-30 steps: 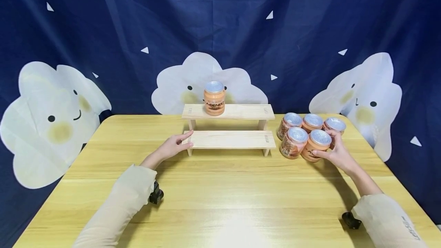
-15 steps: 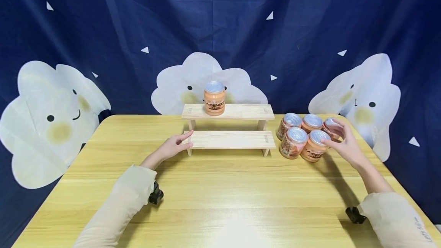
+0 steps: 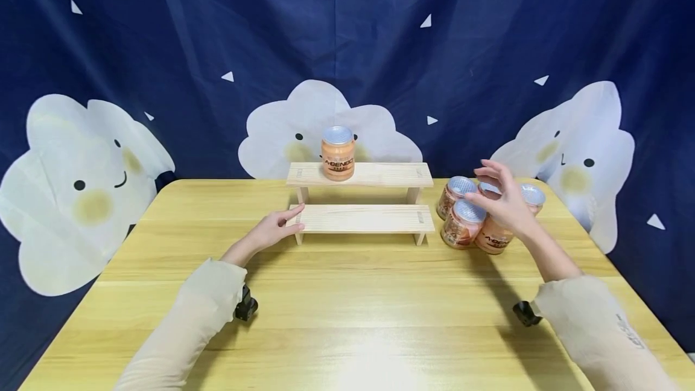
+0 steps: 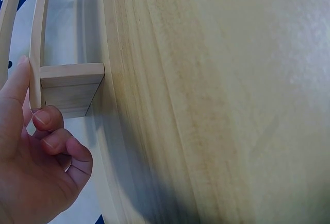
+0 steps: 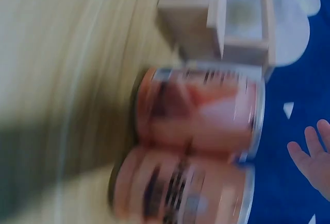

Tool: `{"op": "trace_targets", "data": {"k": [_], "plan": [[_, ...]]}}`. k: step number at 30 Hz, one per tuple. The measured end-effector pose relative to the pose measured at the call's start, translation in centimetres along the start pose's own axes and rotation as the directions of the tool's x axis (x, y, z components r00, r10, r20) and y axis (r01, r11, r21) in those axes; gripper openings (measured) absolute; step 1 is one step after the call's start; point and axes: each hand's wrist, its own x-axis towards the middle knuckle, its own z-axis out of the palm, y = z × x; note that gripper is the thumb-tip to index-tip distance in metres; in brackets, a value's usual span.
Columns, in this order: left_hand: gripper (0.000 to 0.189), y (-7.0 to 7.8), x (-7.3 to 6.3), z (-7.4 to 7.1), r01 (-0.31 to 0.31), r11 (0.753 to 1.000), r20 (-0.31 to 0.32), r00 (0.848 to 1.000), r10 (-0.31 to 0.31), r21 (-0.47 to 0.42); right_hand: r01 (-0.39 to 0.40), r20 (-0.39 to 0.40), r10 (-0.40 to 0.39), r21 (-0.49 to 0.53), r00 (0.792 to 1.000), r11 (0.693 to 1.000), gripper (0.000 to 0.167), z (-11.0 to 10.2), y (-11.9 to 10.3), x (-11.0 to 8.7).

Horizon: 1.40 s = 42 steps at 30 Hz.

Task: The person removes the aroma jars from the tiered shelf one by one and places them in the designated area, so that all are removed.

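A two-tier wooden display stand (image 3: 362, 218) stands mid-table. My left hand (image 3: 271, 229) pinches the left end of its lower board, thumb on one face and curled fingers at the other, as the left wrist view shows of the board (image 4: 37, 54). One orange jar (image 3: 338, 155) with a silvery lid sits upright on the top tier. Over the group of jars at the right, my right hand (image 3: 506, 199) hovers with fingers spread and nothing held. Below it are a front-left jar (image 3: 460, 231) and a front-right jar (image 3: 493, 238); the hand partly hides those behind.
A back-left jar (image 3: 448, 197) and a far-right jar (image 3: 534, 195) belong to the same tight group, close beside the stand's right end. Behind the table (image 3: 347, 294) hangs a dark blue curtain (image 3: 380, 47) with cloud faces. A small black camera sits on each wrist.
My right hand has let go of the front-right jar, drawn back to the right, then risen and swung left over the group. My left hand keeps its place on the stand.
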Motion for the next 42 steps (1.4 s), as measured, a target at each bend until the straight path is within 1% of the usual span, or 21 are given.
{"op": "trace_targets", "data": {"k": [5, 9, 15, 21, 25, 29, 34, 39, 42], "plan": [[0.058, -0.1, 0.0, 0.0, 0.002, 1.000, 0.001, 1.000, -0.002, -0.004, -0.011, 0.053, 0.009, 0.027, 0.999, 1.000, 0.063, 2.9, -0.9, 1.7], [0.059, -0.1, 0.0, 0.0, 0.002, 1.000, -0.001, 1.000, -0.002, -0.002, -0.007, 0.087, -0.001, 0.085, 0.996, 0.996, 0.063, 5.2, -1.5, 3.1], [0.058, 0.1, 0.0, -0.1, 0.009, 1.000, -0.010, 1.000, -0.009, 0.019, -0.029, 0.143, 0.010, 0.132, 0.990, 0.991, 0.065, 8.5, -2.0, 4.8], [0.058, 0.3, 0.1, 0.0, 0.013, 0.999, -0.006, 1.000, -0.012, 0.039, -0.054, 0.194, 0.022, 0.165, 0.981, 0.985, 0.068, 11.4, -2.3, 6.2], [0.058, 0.2, 0.0, 0.0, 0.016, 1.000, 0.000, 1.000, -0.016, 0.025, -0.054, 0.219, 0.016, 0.170, 0.976, 0.984, 0.071, 13.1, -2.6, 7.0], [0.058, 0.0, 0.0, 0.0, 0.016, 1.000, -0.003, 1.000, -0.016, 0.016, -0.060, 0.217, 0.018, 0.187, 0.976, 0.981, 0.073, 14.3, -3.1, 7.6], [0.058, 0.1, -0.1, 0.0, 0.021, 1.000, -0.006, 1.000, -0.021, 0.021, -0.070, 0.209, 0.028, 0.194, 0.978, 0.979, 0.077, 15.2, -3.6, 8.7], [0.057, 0.3, -0.2, -0.2, 0.025, 0.999, -0.014, 1.000, -0.024, 0.030, -0.108, 0.235, 0.061, 0.192, 0.970, 0.975, 0.083, 15.9, -4.0, 9.8], [0.058, 0.2, -0.2, 0.0, 0.027, 0.999, -0.003, 1.000, -0.026, 0.021, -0.125, 0.250, 0.079, 0.173, 0.965, 0.977, 0.085, 16.3, -4.3, 10.2]]}}
